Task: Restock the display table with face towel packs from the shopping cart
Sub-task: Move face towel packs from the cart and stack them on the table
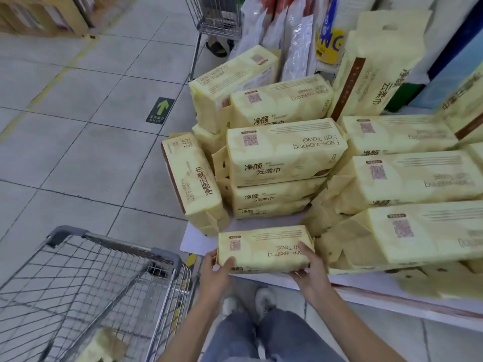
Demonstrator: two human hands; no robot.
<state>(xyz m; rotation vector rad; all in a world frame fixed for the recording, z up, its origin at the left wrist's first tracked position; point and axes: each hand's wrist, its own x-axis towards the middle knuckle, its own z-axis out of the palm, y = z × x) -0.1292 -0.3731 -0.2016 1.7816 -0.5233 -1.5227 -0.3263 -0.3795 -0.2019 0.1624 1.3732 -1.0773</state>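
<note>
Pack (264,246) lettering is partly hidden by thumbs; it is gripped endwise between left hand (215,274) and right hand (312,274) at table (379,288) edge.

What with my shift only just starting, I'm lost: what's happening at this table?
A person is restocking. Their left hand and right hand grip the ends of one face towel pack at the near edge of the display table, where many matching yellow packs are already stacked. The shopping cart stands to the left with at least one more pack inside.
</note>
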